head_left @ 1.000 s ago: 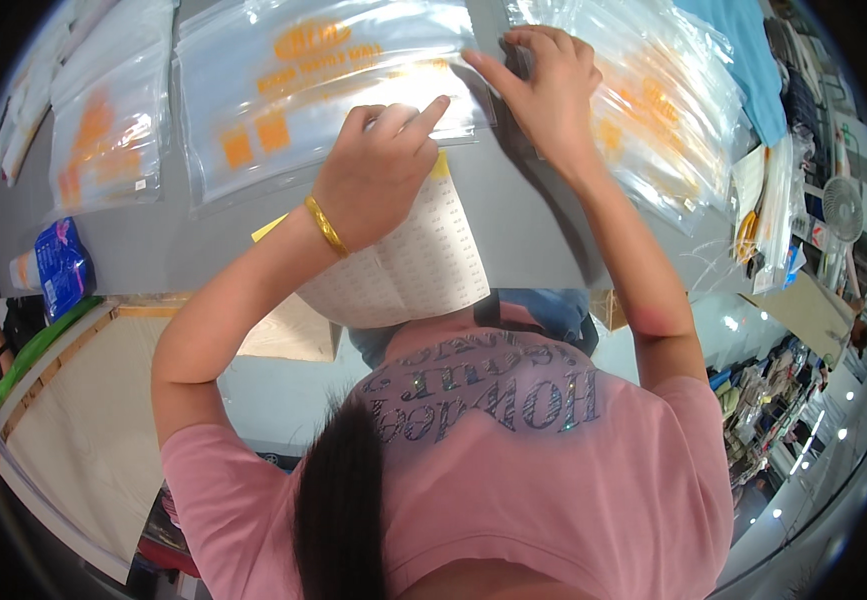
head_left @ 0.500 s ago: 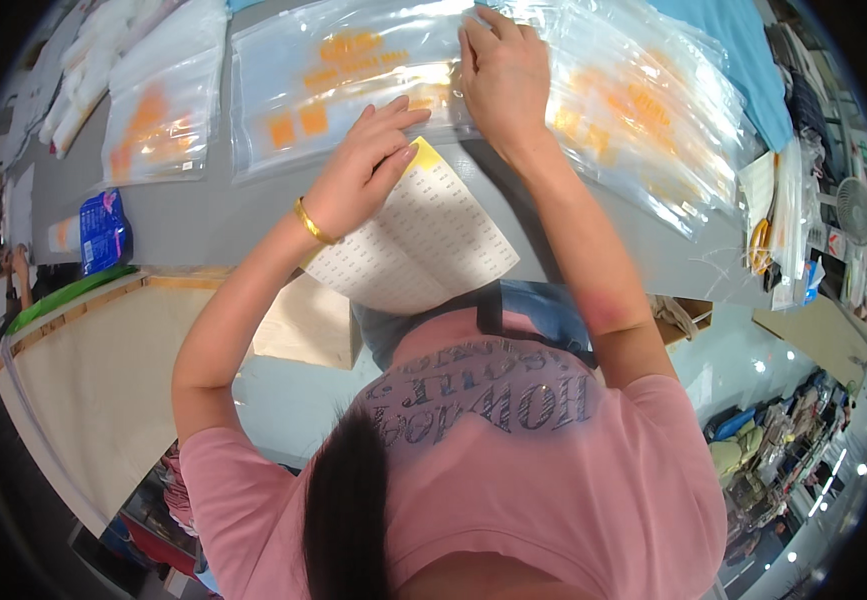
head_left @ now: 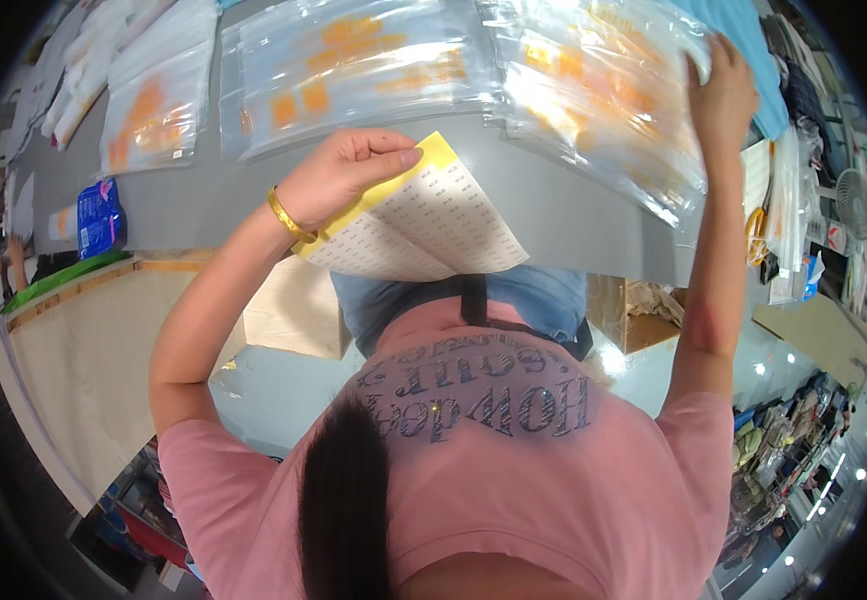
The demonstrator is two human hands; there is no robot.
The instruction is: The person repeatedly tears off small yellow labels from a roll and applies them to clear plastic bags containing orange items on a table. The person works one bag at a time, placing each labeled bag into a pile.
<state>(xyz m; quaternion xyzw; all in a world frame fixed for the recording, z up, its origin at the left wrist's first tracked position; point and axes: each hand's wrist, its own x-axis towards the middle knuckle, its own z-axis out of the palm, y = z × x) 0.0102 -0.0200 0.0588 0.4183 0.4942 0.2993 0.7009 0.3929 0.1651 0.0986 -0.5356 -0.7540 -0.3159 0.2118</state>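
My left hand, with a gold bangle on its wrist, grips a white label sheet by its yellow edge. Rows of tiny printed labels cover the sheet, which hangs bent over the table's near edge. My right hand is at the right side of a spread stack of clear plastic bags with orange print. Its thumb and fingers are apart at the bags' edge; whether they touch the bags I cannot tell. Another stack of clear bags lies beyond the left hand.
On the grey table, a further bag pile and a blue pouch lie at the left. Light blue fabric lies far right, near orange-handled scissors. Below the table stands an open carton.
My right hand has left the middle bags and moved right to the far side of the right stack. My left hand now holds the sheet up by its yellow edge, fingers curled in.
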